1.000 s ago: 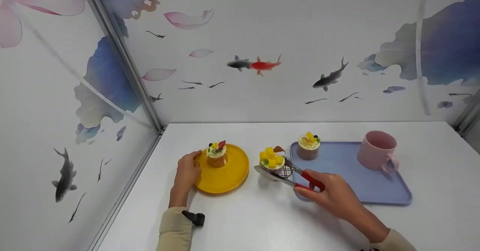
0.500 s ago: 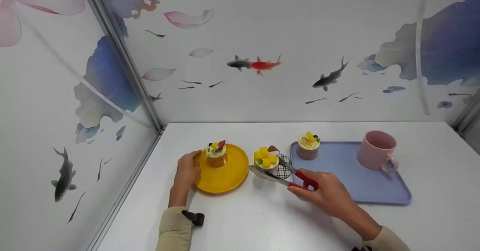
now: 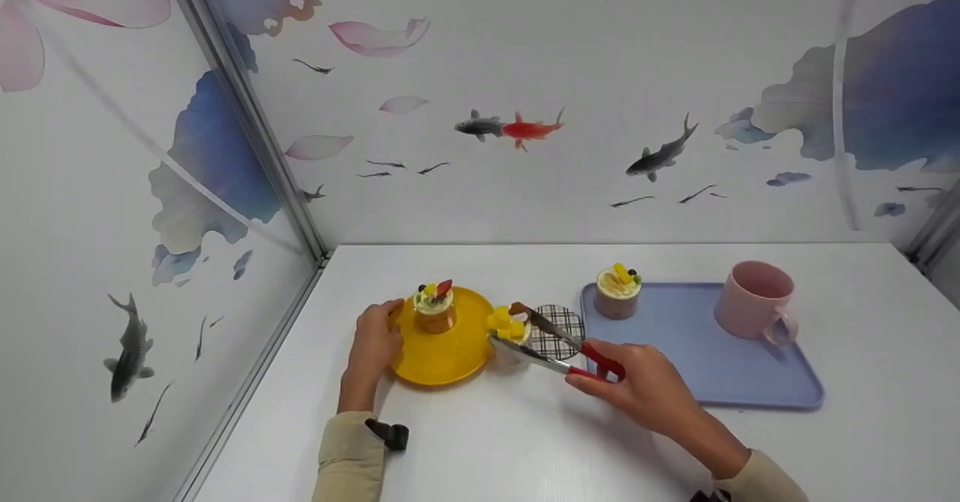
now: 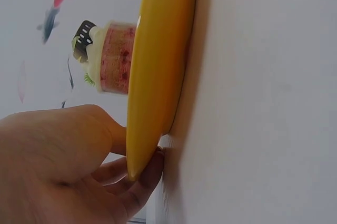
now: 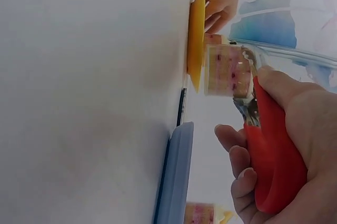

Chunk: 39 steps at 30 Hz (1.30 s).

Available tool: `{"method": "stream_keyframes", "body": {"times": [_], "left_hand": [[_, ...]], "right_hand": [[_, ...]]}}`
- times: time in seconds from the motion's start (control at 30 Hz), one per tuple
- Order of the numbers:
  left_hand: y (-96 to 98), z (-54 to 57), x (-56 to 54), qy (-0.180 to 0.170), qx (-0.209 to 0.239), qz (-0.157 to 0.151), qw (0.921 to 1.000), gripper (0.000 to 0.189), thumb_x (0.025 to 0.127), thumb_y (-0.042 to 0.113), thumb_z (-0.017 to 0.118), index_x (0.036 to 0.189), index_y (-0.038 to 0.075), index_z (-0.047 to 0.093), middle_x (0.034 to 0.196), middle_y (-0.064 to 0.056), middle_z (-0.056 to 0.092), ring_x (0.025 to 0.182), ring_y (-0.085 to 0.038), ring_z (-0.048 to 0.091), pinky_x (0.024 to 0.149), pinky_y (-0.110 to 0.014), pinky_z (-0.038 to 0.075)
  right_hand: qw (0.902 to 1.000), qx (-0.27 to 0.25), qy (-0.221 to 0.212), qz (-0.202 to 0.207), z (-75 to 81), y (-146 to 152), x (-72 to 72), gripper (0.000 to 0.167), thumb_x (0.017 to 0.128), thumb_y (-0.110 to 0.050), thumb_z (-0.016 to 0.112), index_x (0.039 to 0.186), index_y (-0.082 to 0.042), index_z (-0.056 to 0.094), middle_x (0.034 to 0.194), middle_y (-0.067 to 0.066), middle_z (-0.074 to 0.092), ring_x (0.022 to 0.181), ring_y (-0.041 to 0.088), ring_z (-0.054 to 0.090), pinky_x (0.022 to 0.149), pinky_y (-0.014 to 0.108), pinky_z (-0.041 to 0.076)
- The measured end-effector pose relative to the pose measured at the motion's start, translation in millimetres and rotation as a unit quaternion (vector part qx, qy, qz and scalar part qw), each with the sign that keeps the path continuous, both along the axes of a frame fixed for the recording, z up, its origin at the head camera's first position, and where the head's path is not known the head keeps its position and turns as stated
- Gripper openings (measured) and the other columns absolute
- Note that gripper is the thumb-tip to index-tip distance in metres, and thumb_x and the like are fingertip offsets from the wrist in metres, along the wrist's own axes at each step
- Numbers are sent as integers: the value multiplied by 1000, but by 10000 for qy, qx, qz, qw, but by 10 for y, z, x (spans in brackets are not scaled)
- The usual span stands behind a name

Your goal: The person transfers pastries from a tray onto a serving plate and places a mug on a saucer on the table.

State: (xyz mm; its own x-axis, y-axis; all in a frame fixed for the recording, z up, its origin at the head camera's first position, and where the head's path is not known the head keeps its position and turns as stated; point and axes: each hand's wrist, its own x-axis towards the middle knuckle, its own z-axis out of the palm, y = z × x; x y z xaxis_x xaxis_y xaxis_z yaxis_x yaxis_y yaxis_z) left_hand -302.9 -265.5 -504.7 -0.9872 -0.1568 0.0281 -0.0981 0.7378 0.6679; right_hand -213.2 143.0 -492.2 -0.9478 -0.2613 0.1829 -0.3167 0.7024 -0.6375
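My left hand [image 3: 377, 338] grips the left rim of a yellow plate [image 3: 442, 359], thumb above and fingers under the edge in the left wrist view. On the plate stands a cake cup [image 3: 433, 311] topped with cream and a strawberry slice. My right hand [image 3: 651, 388] holds red-handled tongs [image 3: 536, 356]. Their metal ends clasp a second cake cup [image 3: 508, 328] topped with yellow fruit cubes. In the right wrist view this cake cup [image 5: 227, 71] is raised above the table level, close to the plate's right rim, its clear side showing layered sponge.
A round checked coaster [image 3: 556, 333] lies between the plate and a blue tray [image 3: 705, 367]. The tray bears a third cake cup [image 3: 617, 292] at its back left and a pink mug [image 3: 752, 301] at its back right. Patterned wall panels [image 3: 525, 202] stand behind and at the left.
My right hand has moved left with the tongs and the fruit-topped cake cup, from over the coaster to the plate's right edge. The coaster is now uncovered. My left hand has stayed at the plate.
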Motion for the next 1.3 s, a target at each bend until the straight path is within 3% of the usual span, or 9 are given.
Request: {"method": "stream_keyframes", "body": {"times": [0.57, 0.8, 1.1, 1.3], "left_hand": [[-7, 7, 15, -28, -39, 11, 10000, 58, 100, -12, 61, 155, 3, 57, 153, -22, 61, 145, -37, 56, 129, -53, 42], [-11, 1, 24, 214, -236, -132, 9994, 50, 103, -9, 58, 152, -1, 59, 149, -24, 63, 143, -40, 57, 128, -54, 43], [-1, -8, -2, 3, -84, -38, 10000, 56, 100, -11, 60, 155, 2, 57, 153, -21, 61, 146, -38, 56, 129, -52, 42], [-13, -13, -12, -90, 9, 13, 10000, 60, 99, -13, 60, 156, 4, 56, 155, -21, 60, 147, -37, 55, 129, -52, 41]], "right_hand": [[9998, -130, 113, 88, -25, -73, -32, 68, 90, -66, 78, 137, -17, 77, 75, -16, 63, 66, 7, 53, 52, 18, 38], [9996, -185, 201, 122, -16, -142, -61, 66, 90, -65, 79, 135, -16, 77, 76, -16, 66, 66, 6, 53, 51, 19, 37], [9998, -197, 98, 8, -13, -251, -119, 65, 89, -64, 81, 134, -17, 78, 76, -14, 66, 69, 7, 56, 53, 18, 39], [9993, -317, 199, 60, -30, -318, -181, 64, 90, -62, 81, 133, -15, 79, 70, -11, 59, 64, 7, 50, 52, 18, 33]]}}
